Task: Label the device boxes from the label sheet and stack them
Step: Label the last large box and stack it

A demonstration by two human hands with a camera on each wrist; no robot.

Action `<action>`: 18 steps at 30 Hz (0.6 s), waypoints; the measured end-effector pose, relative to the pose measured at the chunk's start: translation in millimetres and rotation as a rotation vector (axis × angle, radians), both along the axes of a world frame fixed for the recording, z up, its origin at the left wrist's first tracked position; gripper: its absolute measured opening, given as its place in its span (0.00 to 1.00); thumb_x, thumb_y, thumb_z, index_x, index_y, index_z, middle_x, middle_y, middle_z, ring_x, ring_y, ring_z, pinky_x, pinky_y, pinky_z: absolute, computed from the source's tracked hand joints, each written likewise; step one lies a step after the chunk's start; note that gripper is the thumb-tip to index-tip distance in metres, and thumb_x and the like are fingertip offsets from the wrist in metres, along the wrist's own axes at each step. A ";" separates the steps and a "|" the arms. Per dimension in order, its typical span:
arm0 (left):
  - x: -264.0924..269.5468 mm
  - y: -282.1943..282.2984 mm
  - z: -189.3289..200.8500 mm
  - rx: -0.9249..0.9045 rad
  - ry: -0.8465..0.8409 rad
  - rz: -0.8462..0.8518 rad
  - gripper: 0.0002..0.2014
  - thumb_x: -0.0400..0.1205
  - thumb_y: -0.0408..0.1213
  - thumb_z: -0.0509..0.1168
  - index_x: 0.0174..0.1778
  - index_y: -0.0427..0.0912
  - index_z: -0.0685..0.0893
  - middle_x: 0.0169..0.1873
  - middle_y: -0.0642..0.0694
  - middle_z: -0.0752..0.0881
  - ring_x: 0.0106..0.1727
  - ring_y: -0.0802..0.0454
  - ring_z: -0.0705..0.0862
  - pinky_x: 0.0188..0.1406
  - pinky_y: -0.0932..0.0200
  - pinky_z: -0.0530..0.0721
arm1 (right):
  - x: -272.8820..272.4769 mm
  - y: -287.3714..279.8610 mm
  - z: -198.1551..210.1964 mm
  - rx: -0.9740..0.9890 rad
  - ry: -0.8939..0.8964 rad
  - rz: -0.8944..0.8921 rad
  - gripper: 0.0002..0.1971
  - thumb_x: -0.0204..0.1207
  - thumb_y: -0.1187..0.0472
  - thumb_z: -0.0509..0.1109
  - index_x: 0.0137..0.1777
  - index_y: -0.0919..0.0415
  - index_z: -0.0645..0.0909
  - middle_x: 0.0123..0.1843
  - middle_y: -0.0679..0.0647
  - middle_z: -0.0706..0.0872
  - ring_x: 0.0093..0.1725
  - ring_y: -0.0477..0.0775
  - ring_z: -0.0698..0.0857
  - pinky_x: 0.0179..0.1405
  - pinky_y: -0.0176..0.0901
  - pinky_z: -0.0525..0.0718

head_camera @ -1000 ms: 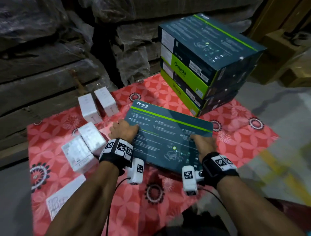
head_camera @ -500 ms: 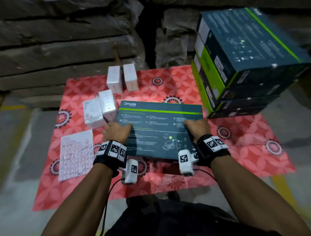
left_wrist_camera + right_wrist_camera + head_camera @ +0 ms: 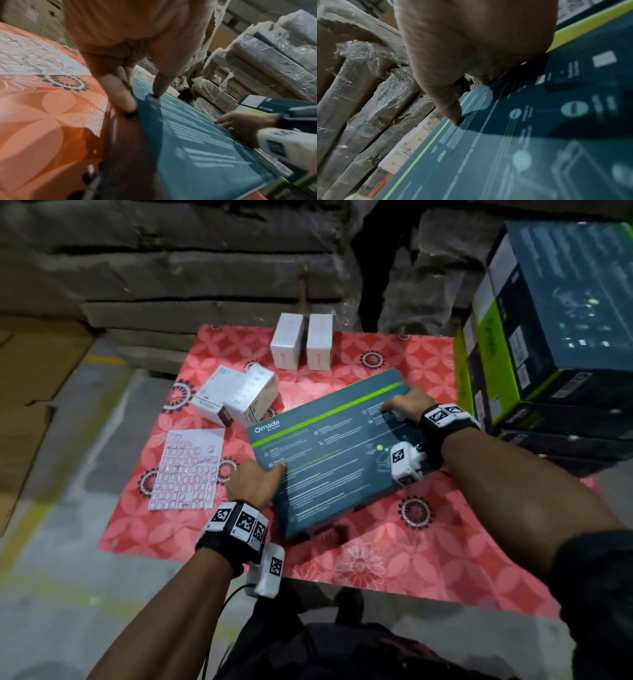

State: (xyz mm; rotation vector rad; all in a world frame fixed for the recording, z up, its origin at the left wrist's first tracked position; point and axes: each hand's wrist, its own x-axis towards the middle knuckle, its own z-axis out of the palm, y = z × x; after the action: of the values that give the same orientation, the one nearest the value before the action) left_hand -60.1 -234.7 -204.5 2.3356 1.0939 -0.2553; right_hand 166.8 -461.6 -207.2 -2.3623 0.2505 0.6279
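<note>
Thumbs on top and fingers over the edges: that is each grip on the flat teal Omada box point(image 3: 329, 453). The left hand point(image 3: 255, 484) pinches the box's near-left edge, thumb on the printed face and fingers point(image 3: 120, 94) against the side wall. The right hand point(image 3: 406, 405) grips the far-right edge, thumb pressed beside the green stripe; its fingers curl over the edge out of sight. Half a second ago the box lay square to the person, long side across; now it is turned slantwise, its logo corner pointing toward the label sheet point(image 3: 188, 469) and its far-right corner swung toward the stack of Omada boxes point(image 3: 548, 344). Its near edge seems lifted off the red floral cloth point(image 3: 376, 570), though blur makes that uncertain. I judge the box is being swung round for the stack at the cloth's right edge, or to bring a side face up for a label; I cannot see whether it already carries one. The sheet lies flat at the cloth's left edge, just beside the left hand. Four small white boxes point(image 3: 239, 397) stand toward the far-left corner, apart from the teal box.
</note>
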 end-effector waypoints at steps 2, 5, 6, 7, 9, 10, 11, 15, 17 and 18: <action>-0.1 -2.1 -0.1 0.003 0.022 -0.067 0.25 0.79 0.58 0.65 0.49 0.35 0.83 0.45 0.36 0.88 0.52 0.36 0.86 0.44 0.56 0.77 | 6.8 2.7 6.8 -0.015 -0.034 0.031 0.35 0.55 0.47 0.82 0.61 0.64 0.80 0.52 0.60 0.88 0.46 0.61 0.87 0.39 0.46 0.86; 6.6 -1.5 2.5 0.081 0.096 -0.246 0.26 0.79 0.60 0.61 0.47 0.36 0.85 0.45 0.35 0.89 0.47 0.36 0.87 0.48 0.51 0.85 | 10.8 2.8 2.9 -0.082 -0.088 0.059 0.45 0.48 0.42 0.77 0.68 0.58 0.74 0.61 0.61 0.85 0.57 0.65 0.85 0.57 0.56 0.87; 10.2 0.6 6.1 0.142 0.116 -0.278 0.27 0.79 0.61 0.59 0.47 0.37 0.85 0.46 0.35 0.88 0.48 0.36 0.87 0.49 0.50 0.85 | 4.4 3.3 4.4 -0.110 -0.114 0.043 0.45 0.51 0.42 0.77 0.70 0.57 0.73 0.65 0.62 0.83 0.63 0.67 0.82 0.63 0.58 0.84; 15.0 3.3 9.4 0.207 0.122 -0.301 0.27 0.79 0.61 0.58 0.47 0.37 0.84 0.47 0.36 0.88 0.48 0.35 0.87 0.51 0.49 0.84 | -6.4 4.3 9.5 -0.138 -0.146 0.012 0.44 0.54 0.43 0.76 0.73 0.56 0.72 0.70 0.63 0.80 0.68 0.68 0.79 0.69 0.59 0.79; 26.2 8.3 18.5 0.310 0.119 -0.340 0.25 0.81 0.59 0.58 0.47 0.37 0.83 0.48 0.36 0.86 0.49 0.36 0.85 0.49 0.51 0.80 | -30.4 5.1 18.9 -0.174 -0.199 -0.080 0.42 0.64 0.46 0.74 0.79 0.55 0.68 0.77 0.64 0.72 0.77 0.68 0.70 0.78 0.60 0.67; 32.5 9.7 24.1 0.336 0.110 -0.362 0.24 0.82 0.58 0.58 0.47 0.37 0.82 0.49 0.35 0.86 0.47 0.37 0.83 0.45 0.52 0.76 | -42.1 4.3 19.9 -0.170 -0.216 -0.145 0.39 0.68 0.49 0.72 0.79 0.56 0.66 0.79 0.64 0.69 0.79 0.67 0.67 0.79 0.59 0.62; 39.8 10.8 28.6 0.351 0.094 -0.381 0.23 0.83 0.57 0.58 0.46 0.37 0.81 0.49 0.34 0.86 0.45 0.38 0.82 0.42 0.52 0.74 | -54.1 2.9 18.8 -0.149 -0.244 -0.217 0.37 0.70 0.52 0.72 0.79 0.57 0.65 0.80 0.64 0.67 0.80 0.66 0.65 0.80 0.58 0.58; 74.0 11.3 25.8 0.357 -0.013 -0.558 0.26 0.80 0.59 0.60 0.55 0.37 0.82 0.55 0.35 0.84 0.55 0.35 0.83 0.49 0.48 0.80 | -107.9 2.9 10.0 -0.067 -0.260 -0.503 0.43 0.70 0.54 0.74 0.83 0.63 0.59 0.83 0.65 0.61 0.83 0.66 0.61 0.80 0.54 0.59; 90.0 10.6 18.5 0.324 -0.007 -0.662 0.30 0.78 0.64 0.60 0.60 0.39 0.79 0.59 0.36 0.82 0.59 0.35 0.81 0.55 0.44 0.81 | -126.5 7.4 -0.9 -0.001 -0.165 -0.627 0.49 0.71 0.52 0.76 0.85 0.66 0.53 0.84 0.67 0.58 0.84 0.67 0.59 0.82 0.54 0.58; 96.6 10.1 15.7 0.287 0.005 -0.700 0.32 0.77 0.65 0.61 0.62 0.39 0.77 0.59 0.36 0.81 0.59 0.35 0.81 0.56 0.44 0.81 | -133.4 10.6 -6.2 0.021 -0.119 -0.680 0.50 0.70 0.51 0.77 0.84 0.68 0.52 0.84 0.68 0.58 0.83 0.68 0.59 0.81 0.54 0.59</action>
State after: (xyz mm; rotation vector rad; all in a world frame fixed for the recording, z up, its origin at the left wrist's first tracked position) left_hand 36.5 -224.6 -188.8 2.9090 0.2809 -0.3734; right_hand 33.4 -451.0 -213.4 -2.0913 0.9311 0.1579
